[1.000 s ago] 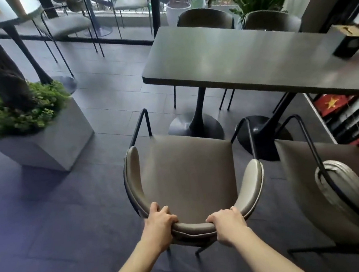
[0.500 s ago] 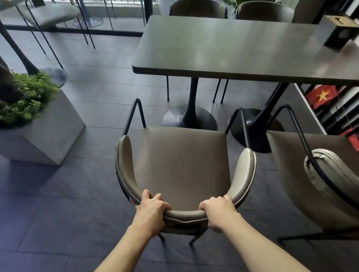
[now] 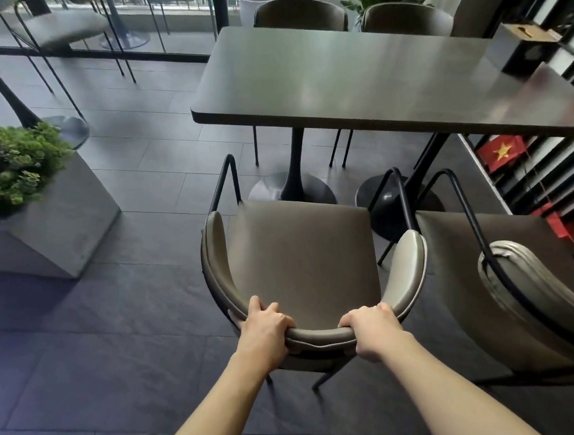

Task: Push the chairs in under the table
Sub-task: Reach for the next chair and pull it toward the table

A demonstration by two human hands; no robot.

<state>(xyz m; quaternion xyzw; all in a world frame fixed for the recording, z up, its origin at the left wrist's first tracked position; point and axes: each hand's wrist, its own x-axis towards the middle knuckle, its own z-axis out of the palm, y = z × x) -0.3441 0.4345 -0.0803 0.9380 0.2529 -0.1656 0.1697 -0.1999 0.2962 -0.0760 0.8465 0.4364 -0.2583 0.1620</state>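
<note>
Moved forward since a second ago: chair now nearer the counter, front edge of the seat close to the near pedestal base but not yet beneath the top. Left hand and right hand carried along with the curved backrest, arms stretched further out. Neighbouring chair now slightly behind by comparison.

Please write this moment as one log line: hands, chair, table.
left hand: grips backrest | right hand: grips backrest | chair: not yet under table | second chair: untouched
</note>
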